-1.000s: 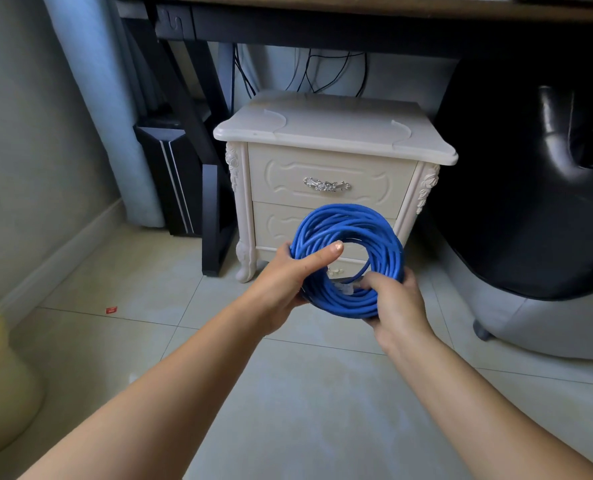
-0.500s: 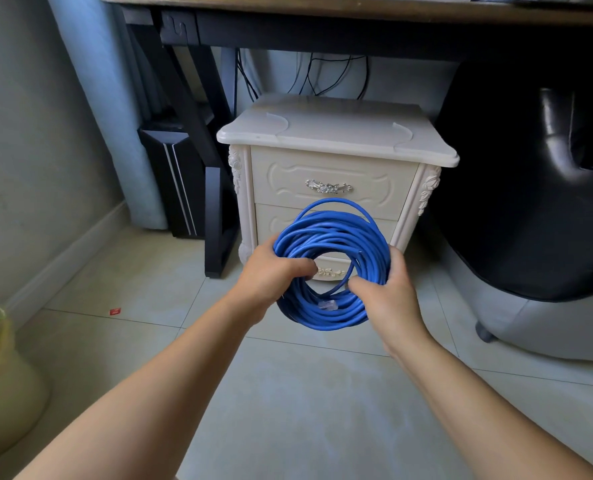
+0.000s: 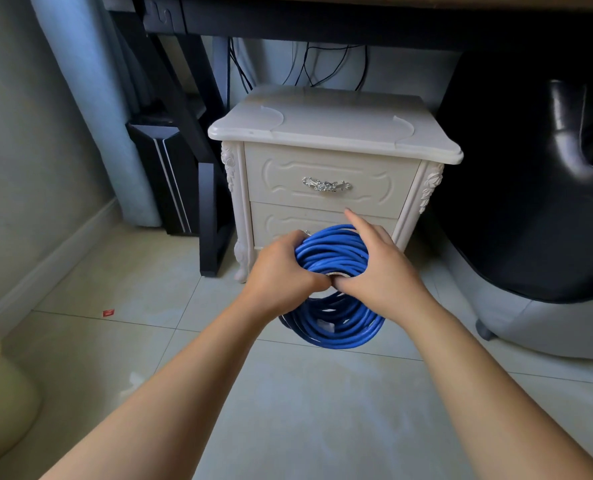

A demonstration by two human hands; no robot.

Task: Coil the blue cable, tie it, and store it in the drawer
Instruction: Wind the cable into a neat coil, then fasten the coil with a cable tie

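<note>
Head view: nightstand (image 3: 333, 133) straight ahead, top drawer (image 3: 281, 181) closed.
blue cable (image 3: 335, 252): coiled, held just before the nightstand front, squeezed mid-coil, loops hanging below both hands.
left hand (image 3: 281, 275): clamped round the coil.
right hand (image 3: 383, 271): gripping the coil, index finger out, nearer the drawer handle (image 3: 326, 185).

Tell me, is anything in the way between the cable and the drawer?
Yes: the top drawer and bottom drawer are both shut, so their fronts block the way. The left hand and right hand both grip the cable, leaving none free for the handle. Nothing else visible stands between.
</note>
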